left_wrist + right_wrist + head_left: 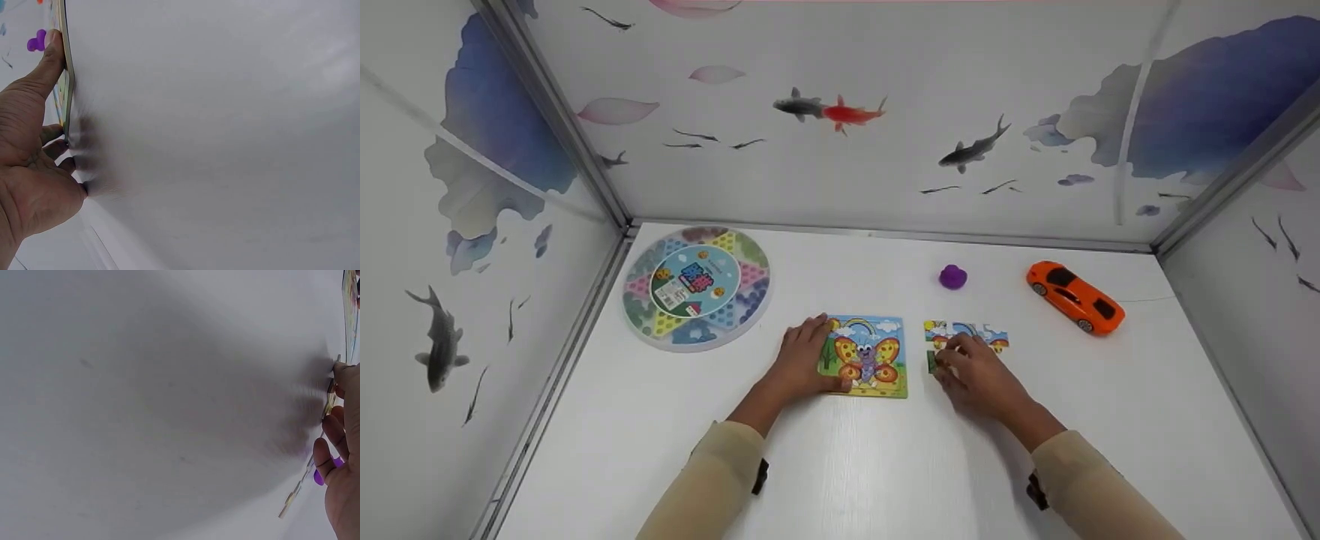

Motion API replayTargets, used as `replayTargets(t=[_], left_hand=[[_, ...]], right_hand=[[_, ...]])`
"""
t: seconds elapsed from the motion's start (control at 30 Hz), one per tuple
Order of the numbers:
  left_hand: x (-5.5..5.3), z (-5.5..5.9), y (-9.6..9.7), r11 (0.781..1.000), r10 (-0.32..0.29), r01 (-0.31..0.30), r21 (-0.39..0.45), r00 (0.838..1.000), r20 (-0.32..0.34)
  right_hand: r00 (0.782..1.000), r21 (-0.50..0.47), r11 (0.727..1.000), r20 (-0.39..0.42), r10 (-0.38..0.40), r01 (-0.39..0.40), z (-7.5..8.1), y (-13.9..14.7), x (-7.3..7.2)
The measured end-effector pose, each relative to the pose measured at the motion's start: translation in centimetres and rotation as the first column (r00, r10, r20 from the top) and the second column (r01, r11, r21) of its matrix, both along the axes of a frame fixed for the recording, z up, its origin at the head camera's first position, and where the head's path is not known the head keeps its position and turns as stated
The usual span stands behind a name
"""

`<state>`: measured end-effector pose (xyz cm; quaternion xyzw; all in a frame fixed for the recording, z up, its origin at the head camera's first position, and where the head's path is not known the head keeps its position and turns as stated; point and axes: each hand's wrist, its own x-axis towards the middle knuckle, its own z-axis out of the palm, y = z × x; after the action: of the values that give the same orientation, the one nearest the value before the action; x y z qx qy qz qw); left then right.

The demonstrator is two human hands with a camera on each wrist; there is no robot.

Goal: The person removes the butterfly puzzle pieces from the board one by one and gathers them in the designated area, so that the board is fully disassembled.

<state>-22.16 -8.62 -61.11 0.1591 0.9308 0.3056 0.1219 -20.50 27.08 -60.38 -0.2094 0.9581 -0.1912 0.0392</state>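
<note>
A square butterfly jigsaw puzzle (867, 358) lies flat on the table in the head view. My left hand (802, 365) grips it by its left side, with the thumb over the near edge and the fingers along the far left. The left wrist view shows the thumb (49, 62) on the board's edge and the fingertips low at the table. Right of the board is a small group of loose puzzle pieces (996, 337). My right hand (979, 375) pinches a green-edged puzzle piece (931, 363) at their near left, its fingers hiding most of it.
Behind the pieces sits a small purple object (953, 277). An orange toy car (1076, 298) stands at the back right. A round game box (697, 289) with a star pattern lies at the back left. Printed panels (870, 180) wall the white table (855, 465) at the back and sides.
</note>
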Motion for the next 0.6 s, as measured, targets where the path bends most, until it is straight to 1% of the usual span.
replayTargets(t=[0.13,0.3,0.47,0.6], left_hand=[[0.0,-0.1,0.0,1.000,-0.001,0.001,0.002,1.000,-0.007],[0.1,-0.1,0.0,1.000,0.000,0.000,0.007,1.000,0.002],[0.1,-0.1,0.0,1.000,0.000,0.000,0.003,1.000,0.004],[0.1,-0.2,-0.1,1.000,-0.002,0.002,-0.005,1.000,-0.008]], right_hand=[[1.000,0.031,0.999,-0.024,-0.008,0.009,0.3,-0.2,0.0],[0.997,0.055,0.998,-0.079,0.003,0.001,0.7,-0.9,0.0],[0.994,0.061,0.998,-0.104,0.013,-0.007,0.9,-2.1,-0.1],[0.991,0.081,0.996,-0.127,0.045,-0.035,0.8,-3.6,-0.5]])
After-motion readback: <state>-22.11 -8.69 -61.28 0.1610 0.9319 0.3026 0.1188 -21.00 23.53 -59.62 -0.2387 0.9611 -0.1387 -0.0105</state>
